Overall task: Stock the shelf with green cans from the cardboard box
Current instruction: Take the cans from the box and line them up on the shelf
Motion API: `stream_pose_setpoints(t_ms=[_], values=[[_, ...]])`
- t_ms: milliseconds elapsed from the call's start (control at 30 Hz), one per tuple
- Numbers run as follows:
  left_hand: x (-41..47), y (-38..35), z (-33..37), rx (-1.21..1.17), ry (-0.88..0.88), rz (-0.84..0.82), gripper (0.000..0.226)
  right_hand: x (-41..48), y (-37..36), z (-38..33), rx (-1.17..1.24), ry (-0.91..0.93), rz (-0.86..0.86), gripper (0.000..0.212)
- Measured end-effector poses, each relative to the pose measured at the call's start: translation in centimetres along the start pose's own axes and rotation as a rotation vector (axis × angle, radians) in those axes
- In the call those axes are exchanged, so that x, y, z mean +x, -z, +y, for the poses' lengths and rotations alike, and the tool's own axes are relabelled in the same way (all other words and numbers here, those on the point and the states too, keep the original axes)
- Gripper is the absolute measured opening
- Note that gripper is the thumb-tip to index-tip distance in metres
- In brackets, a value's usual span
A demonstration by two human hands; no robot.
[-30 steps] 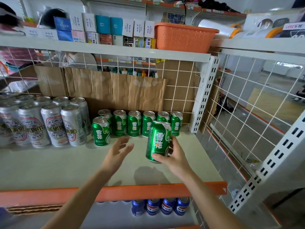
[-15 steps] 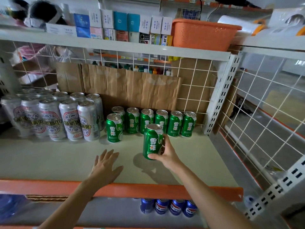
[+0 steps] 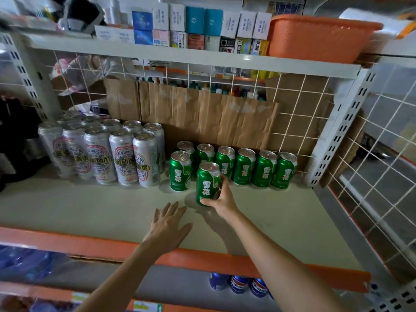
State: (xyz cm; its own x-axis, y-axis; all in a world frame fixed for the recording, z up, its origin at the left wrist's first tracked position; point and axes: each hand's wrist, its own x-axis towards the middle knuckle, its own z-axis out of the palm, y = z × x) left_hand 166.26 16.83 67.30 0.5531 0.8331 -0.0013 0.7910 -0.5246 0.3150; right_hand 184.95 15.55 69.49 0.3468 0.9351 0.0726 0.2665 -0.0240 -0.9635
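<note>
Far to the left of both hands, a block of tall silver cans [image 3: 117, 154] stands at the back of the shelf [image 3: 67, 206], well beyond the fingertips. Just right of that block, a lone green can [image 3: 180, 171] stands a little forward of a back row of green cans [image 3: 245, 165], which lines up against a sheet of brown cardboard [image 3: 202, 118] leaning on the wire grid.

The left hand [image 3: 168, 226] lies low over the pale shelf surface near the orange front lip [image 3: 202, 260], palm down; its fingers [image 3: 167, 211] are spread and released, gripping nothing. Whether they touch the shelf cannot be told. Just beyond and to the right of those fingertips is the held green can [image 3: 207, 183], upright, in front of the back row and just right of the lone forward can. Whether its base rests on the shelf cannot be told.

The right hand [image 3: 221, 199] wraps this can from its right side, fingers curled around the body and thumb at the lower front, grasping it. Past the right hand's knuckles the back row runs on toward the white perforated upright [image 3: 337, 136].

Above, an orange basket [image 3: 319, 37] sits on the upper shelf beside small boxes [image 3: 202, 28]. Below the right forearm, blue cans [image 3: 238, 284] show on the lower shelf.
</note>
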Motion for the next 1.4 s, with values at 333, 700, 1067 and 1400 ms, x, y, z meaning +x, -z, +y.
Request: stream_pose_setpoints(t_ms=[333, 700, 1067, 1400], values=[[0.1, -0.6, -0.4, -0.037, 0.003, 0.026, 0.101, 2.1, -0.9, -0.2, -0.055, 0.015, 0.088, 0.095], [0.3, -0.9, -0.6, -0.039, 0.003, 0.049, 0.099, 3.9, -1.7, -0.1, -0.156, 0.039, 0.123, 0.083], [0.3, -1.0, -0.6, -0.034, -0.006, 0.059, 0.097, 4.0, -2.4, 0.2, -0.251, 0.030, 0.170, 0.088], [0.2, -0.7, -0.4, -0.034, -0.008, 0.026, 0.061, 2.3, -2.0, -0.4, -0.409, -0.015, 0.099, 0.110]])
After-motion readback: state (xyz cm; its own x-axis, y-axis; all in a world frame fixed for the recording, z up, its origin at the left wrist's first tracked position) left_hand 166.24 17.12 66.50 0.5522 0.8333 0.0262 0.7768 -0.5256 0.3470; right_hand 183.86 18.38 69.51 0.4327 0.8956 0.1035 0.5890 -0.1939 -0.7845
